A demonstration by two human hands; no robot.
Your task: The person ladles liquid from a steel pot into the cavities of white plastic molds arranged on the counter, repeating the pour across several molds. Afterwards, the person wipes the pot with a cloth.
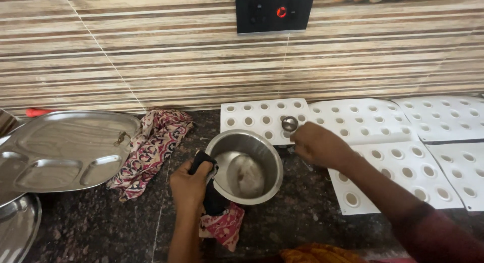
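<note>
My left hand (189, 185) grips the rim of a steel pot (262, 154) through a dark and pink cloth (222, 220), tilting the pot toward the right. The pot's inside looks nearly bare and shiny. My right hand (315, 144) holds a small steel spoon (289, 123) with its round bowl over a white mould sheet (252, 112) dotted with round cavities. The cavities hold a pale filling.
More white mould sheets (443, 117) lie side by side to the right. A patterned cloth (151, 147) is bunched to the left, beside a steel compartment plate (65, 147). A black switch panel (275, 11) with a red light sits on the striped wall tiles.
</note>
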